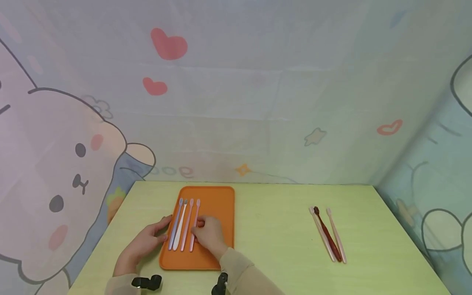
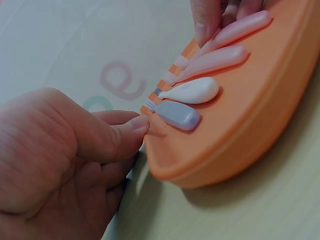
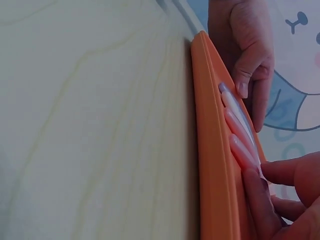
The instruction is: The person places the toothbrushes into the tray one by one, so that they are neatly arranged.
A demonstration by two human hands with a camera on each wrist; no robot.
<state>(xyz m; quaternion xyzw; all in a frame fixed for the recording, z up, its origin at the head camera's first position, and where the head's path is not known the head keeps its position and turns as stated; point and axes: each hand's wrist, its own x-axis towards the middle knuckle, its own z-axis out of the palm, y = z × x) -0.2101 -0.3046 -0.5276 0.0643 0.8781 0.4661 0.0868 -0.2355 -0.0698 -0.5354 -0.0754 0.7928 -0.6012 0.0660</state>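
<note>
An orange tray (image 1: 217, 200) holds a row of toothbrushes: a bluish-purple toothbrush (image 1: 175, 227), a white toothbrush (image 1: 179, 229) and two pink ones. My left hand (image 1: 145, 241) is at the tray's left edge, its thumb on the rim and its fingers along the outside. With thumb and fingers, my right hand (image 1: 210, 234) pinches the rightmost pink toothbrush (image 1: 192, 242), which lies on the tray. Beside it is the other pink toothbrush (image 1: 186, 227). In the left wrist view, rounded handle ends face the camera, including the white toothbrush's handle (image 2: 195, 91).
On the right of the pale yellow-green table (image 1: 273, 229) lie a dark red-brown toothbrush (image 1: 328, 235) and two pale pink toothbrushes, one the right-hand pale toothbrush (image 1: 336, 235). A printed cloth (image 1: 258, 102) with hearts and cartoon animals hangs behind the table.
</note>
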